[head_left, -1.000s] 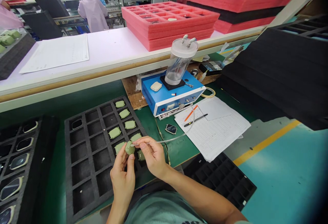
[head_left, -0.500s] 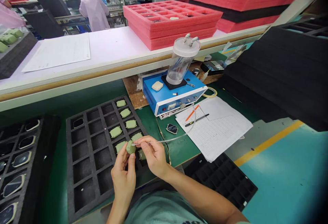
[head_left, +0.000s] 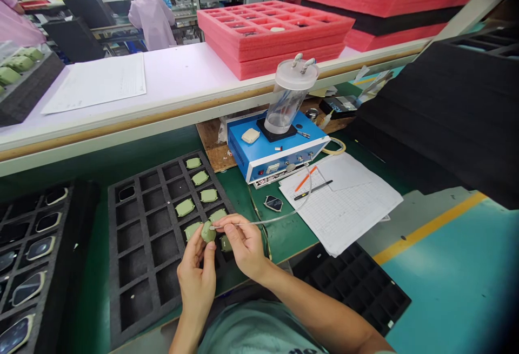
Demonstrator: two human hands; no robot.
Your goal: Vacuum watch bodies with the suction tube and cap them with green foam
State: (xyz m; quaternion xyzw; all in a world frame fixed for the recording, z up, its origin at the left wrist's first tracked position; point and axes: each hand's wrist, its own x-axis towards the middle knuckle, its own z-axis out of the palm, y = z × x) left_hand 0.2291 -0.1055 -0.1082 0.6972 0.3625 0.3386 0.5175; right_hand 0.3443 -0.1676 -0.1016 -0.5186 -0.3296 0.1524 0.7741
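My left hand (head_left: 198,270) grips a small green watch-shaped case (head_left: 208,232) between thumb and fingers, above the dark foam tray (head_left: 147,251). My right hand (head_left: 244,243) pinches the end of a thin clear tube (head_left: 284,216), its tip at the case's side. The tube runs back to a blue box (head_left: 279,154) bearing a clear cylinder (head_left: 286,100). Several similar green cases lie in the tray's right-hand compartments, partly hidden by my hands. One dark-faced piece (head_left: 127,193) sits in its upper left compartment.
Papers (head_left: 344,202) with two pens lie right of the tube, near a loose watch face (head_left: 273,203). Another foam tray (head_left: 36,267) holds watch faces at left. Red foam trays (head_left: 271,35) stand on the white shelf (head_left: 174,78). People sit in the background.
The view has shifted slightly, so the scene sits a little further right. Both hands keep the same hold on the green case and the tube.
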